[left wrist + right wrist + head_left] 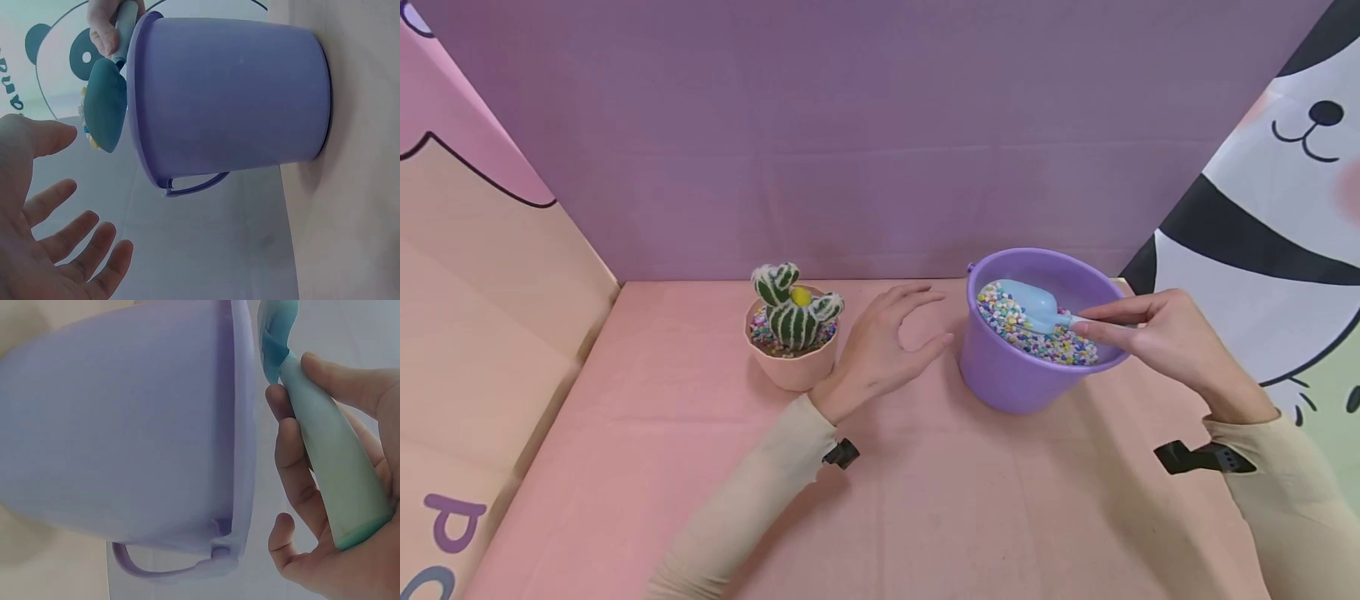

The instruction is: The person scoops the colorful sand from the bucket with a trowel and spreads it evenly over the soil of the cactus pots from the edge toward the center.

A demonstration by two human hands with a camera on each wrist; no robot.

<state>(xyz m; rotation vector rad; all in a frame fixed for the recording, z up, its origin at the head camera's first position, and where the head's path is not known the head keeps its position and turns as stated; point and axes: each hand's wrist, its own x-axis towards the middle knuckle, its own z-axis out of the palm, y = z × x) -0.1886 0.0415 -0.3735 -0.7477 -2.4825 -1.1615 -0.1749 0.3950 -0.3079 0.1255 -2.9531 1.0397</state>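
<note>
A purple bucket (1018, 383) holds many small multicoloured pebbles (1060, 346). My right hand (1180, 346) grips the pale handle (334, 462) of a light-blue scoop (1033, 304), thumb on one side and fingers on the other. In the left wrist view the scoop's blade (105, 106) is at the rim, with a few pebbles showing past its edge. My left hand (883, 337) hovers between the bucket and a potted cactus (796, 325), fingers spread and holding nothing. The cactus stands in a peach pot (793, 371) with coloured pebbles around its base.
Pink cloth (940, 500) covers the table. A purple backdrop (865, 142) rises behind it, with printed panels on both sides, the right one showing a panda (1262, 242). The bucket's handle (200, 186) hangs down along its side.
</note>
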